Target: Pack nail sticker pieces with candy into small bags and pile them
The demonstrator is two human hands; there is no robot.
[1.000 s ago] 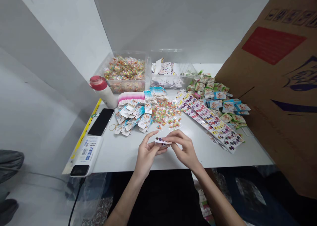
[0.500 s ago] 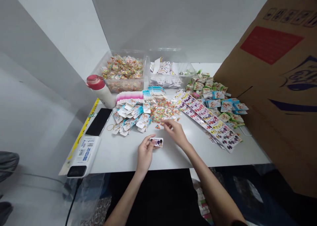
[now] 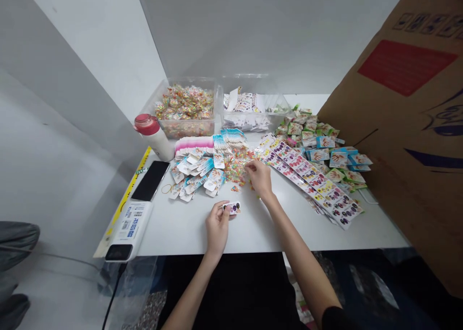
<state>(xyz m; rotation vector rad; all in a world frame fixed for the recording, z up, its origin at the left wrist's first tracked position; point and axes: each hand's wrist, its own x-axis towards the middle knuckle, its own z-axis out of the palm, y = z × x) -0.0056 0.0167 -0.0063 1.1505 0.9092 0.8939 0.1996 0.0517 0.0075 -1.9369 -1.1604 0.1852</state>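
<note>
Near the front of the table, my left hand [image 3: 217, 228] pinches a small sticker card [image 3: 232, 208] printed with dark and purple ovals, thumb on its face. My right hand [image 3: 259, 177] is at the right side of a pile of tiny colourful clear packets [image 3: 236, 163]; its thumb and fingers are drawn together, and what is between them, if anything, is hidden. Left of the pile lie loose blue and white cards [image 3: 195, 173]. Long sheets of oval stickers [image 3: 307, 175] lie slantwise to the right.
Behind are a clear bin of packets [image 3: 186, 127] and a clear bin of sticker pieces [image 3: 253, 122]. A bottle [image 3: 155, 137], phone [image 3: 150, 180] and power bank [image 3: 129, 228] line the left edge. Folded packs [image 3: 325, 146] are heaped beside a large cardboard box [image 3: 408, 142] at right.
My right hand has moved farther back, up to the packet pile. My left hand keeps the sticker card in nearly the same place. The whole view has shifted slightly.
</note>
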